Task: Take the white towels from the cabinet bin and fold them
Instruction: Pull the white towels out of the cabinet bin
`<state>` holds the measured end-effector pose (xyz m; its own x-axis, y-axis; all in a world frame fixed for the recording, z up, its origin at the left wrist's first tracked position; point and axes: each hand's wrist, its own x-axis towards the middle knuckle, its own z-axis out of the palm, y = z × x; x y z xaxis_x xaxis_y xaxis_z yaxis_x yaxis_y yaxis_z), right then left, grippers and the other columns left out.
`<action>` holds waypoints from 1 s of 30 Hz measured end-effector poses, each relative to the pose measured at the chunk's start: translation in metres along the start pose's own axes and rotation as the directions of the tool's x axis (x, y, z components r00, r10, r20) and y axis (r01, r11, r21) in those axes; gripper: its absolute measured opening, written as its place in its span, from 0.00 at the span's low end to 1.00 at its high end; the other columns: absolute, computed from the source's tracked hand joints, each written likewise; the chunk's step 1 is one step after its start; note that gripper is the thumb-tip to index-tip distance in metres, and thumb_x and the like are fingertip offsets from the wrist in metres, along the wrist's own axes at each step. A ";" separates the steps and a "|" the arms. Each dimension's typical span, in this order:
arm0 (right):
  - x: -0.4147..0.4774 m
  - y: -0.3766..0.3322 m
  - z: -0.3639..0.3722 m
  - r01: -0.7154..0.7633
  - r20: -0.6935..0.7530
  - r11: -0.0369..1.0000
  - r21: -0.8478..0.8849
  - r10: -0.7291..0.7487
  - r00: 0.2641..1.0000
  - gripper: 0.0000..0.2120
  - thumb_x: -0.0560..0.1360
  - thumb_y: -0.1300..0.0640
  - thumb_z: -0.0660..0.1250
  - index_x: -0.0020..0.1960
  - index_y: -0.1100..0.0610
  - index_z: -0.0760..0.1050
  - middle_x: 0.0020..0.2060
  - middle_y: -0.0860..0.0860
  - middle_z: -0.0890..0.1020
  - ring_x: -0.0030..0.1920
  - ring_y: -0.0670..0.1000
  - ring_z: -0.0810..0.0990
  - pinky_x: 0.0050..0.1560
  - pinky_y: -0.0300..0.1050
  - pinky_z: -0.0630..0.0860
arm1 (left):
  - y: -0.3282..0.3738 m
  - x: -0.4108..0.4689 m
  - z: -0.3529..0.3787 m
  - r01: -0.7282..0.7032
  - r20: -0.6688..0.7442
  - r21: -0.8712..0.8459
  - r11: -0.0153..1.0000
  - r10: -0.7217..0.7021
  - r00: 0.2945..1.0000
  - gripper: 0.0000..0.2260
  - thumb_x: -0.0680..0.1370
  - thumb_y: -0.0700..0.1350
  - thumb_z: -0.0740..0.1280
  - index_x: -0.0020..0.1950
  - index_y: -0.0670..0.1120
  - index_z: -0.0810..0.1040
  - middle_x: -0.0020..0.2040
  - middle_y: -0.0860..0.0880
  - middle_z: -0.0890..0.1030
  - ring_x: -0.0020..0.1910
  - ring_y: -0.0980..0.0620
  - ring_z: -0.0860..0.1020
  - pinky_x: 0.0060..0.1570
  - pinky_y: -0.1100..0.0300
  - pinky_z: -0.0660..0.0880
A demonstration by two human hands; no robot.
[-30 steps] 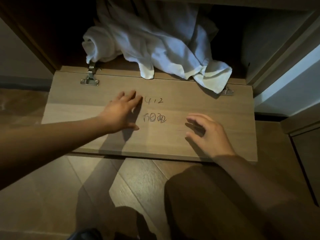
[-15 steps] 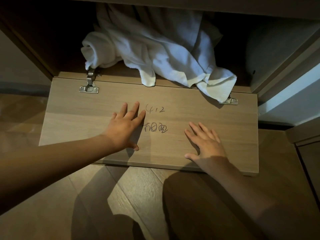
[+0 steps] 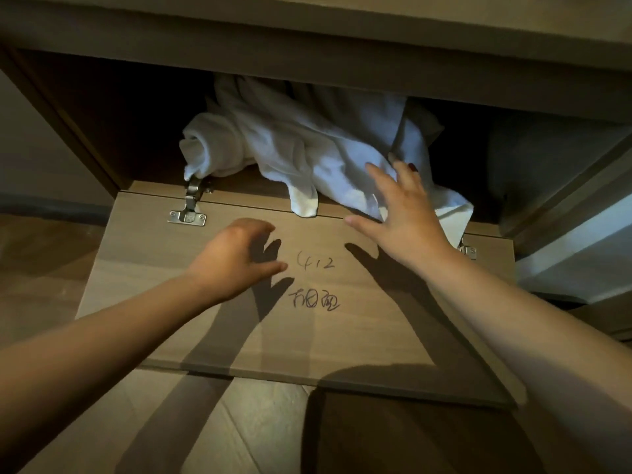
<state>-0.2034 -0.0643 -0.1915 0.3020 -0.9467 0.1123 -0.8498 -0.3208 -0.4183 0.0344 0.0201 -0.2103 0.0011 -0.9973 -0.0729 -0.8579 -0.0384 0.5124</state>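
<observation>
Both hands have lifted off the door [image 3: 376,336]: right hand [image 3: 407,213] spread open at the white towels [image 3: 307,148] heaped upper-centre in the cabinet bin [image 3: 136,131], left hand [image 3: 236,258] loosely curled, empty; soft, light cloth, probably best gathered by its overhanging edge.

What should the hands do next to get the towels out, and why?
Probably the right hand should curl its fingers round the white towels and pull one out. It is spread open at the heap's front, gripping nothing, while the towels sit crumpled in the cabinet, spilling onto the lowered door. The left hand hovers over the door, holding nothing.
</observation>
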 end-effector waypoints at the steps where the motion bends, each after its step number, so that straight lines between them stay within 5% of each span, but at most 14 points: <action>1: 0.015 -0.004 0.005 -0.042 0.017 0.998 -0.055 0.043 0.999 0.42 0.72 0.36 0.68 0.79 0.45 0.53 0.79 0.54 0.49 0.78 0.62 0.43 0.76 0.61 0.51 | -0.001 0.005 -0.005 0.015 -0.031 -0.011 1.000 -0.016 0.999 0.28 0.71 0.52 0.74 0.69 0.46 0.72 0.66 0.47 0.74 0.63 0.51 0.72 0.57 0.62 0.67; 4: 0.052 -0.007 0.025 -0.156 0.029 0.975 -0.161 0.163 0.986 0.50 0.68 0.27 0.65 0.79 0.42 0.42 0.79 0.57 0.42 0.77 0.67 0.39 0.73 0.68 0.51 | -0.009 0.017 -0.017 0.079 -0.096 -0.086 0.993 -0.087 0.992 0.26 0.73 0.52 0.73 0.69 0.47 0.73 0.67 0.47 0.74 0.65 0.50 0.72 0.56 0.62 0.67; 8: 0.065 -0.016 0.050 -0.200 0.125 0.965 -0.171 0.223 0.967 0.51 0.67 0.24 0.62 0.79 0.42 0.38 0.77 0.61 0.59 0.70 0.67 0.67 0.64 0.62 0.68 | -0.023 0.019 -0.012 0.107 -0.098 -0.133 0.985 -0.121 0.988 0.25 0.73 0.53 0.72 0.68 0.49 0.73 0.67 0.49 0.74 0.65 0.52 0.72 0.58 0.60 0.69; 13: 0.068 -0.039 0.066 -0.245 0.139 0.926 -0.287 0.293 0.946 0.50 0.67 0.22 0.58 0.79 0.45 0.46 0.70 0.61 0.69 0.66 0.67 0.71 0.65 0.64 0.63 | -0.041 0.018 -0.013 0.148 -0.044 -0.251 0.957 -0.164 0.986 0.25 0.73 0.53 0.73 0.69 0.51 0.72 0.66 0.51 0.75 0.59 0.59 0.73 0.55 0.63 0.70; 16: 0.074 -0.047 0.070 -0.273 0.115 0.910 -0.311 0.321 0.940 0.41 0.72 0.28 0.59 0.77 0.47 0.55 0.67 0.58 0.71 0.65 0.64 0.71 0.62 0.60 0.66 | -0.047 0.020 -0.020 0.171 -0.057 -0.281 0.944 -0.195 0.979 0.25 0.72 0.54 0.72 0.68 0.52 0.73 0.65 0.52 0.76 0.58 0.61 0.72 0.52 0.63 0.70; 20: 0.083 -0.040 0.074 -0.222 0.082 0.957 -0.189 0.241 0.967 0.24 0.80 0.40 0.58 0.68 0.55 0.68 0.63 0.58 0.73 0.60 0.61 0.75 0.52 0.51 0.71 | -0.044 0.016 -0.021 0.168 -0.077 -0.298 0.940 -0.199 0.977 0.24 0.73 0.55 0.72 0.67 0.53 0.73 0.63 0.53 0.76 0.57 0.59 0.72 0.50 0.62 0.71; 23: 0.071 -0.038 0.074 -0.142 -0.010 0.987 -0.078 0.142 0.990 0.17 0.78 0.45 0.64 0.58 0.57 0.76 0.54 0.56 0.80 0.55 0.59 0.78 0.43 0.45 0.66 | -0.043 0.014 -0.025 0.150 -0.093 -0.299 0.942 -0.185 0.978 0.23 0.73 0.55 0.71 0.67 0.53 0.74 0.62 0.54 0.76 0.57 0.59 0.72 0.45 0.65 0.70; 30: 0.023 -0.034 0.054 -0.047 -0.040 0.998 -0.028 0.046 0.998 0.13 0.77 0.46 0.66 0.54 0.55 0.79 0.49 0.54 0.77 0.47 0.59 0.77 0.38 0.47 0.64 | -0.029 0.013 -0.025 0.128 -0.181 -0.301 0.945 -0.189 0.965 0.29 0.73 0.56 0.72 0.71 0.51 0.69 0.70 0.50 0.71 0.65 0.53 0.71 0.56 0.59 0.69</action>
<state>-0.1439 -0.0731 -0.2236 0.2450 -0.9609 0.1291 -0.8749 -0.2765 -0.3977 0.0724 0.0066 -0.2052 0.2562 -0.9665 -0.0118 -0.6555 -0.1827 0.7327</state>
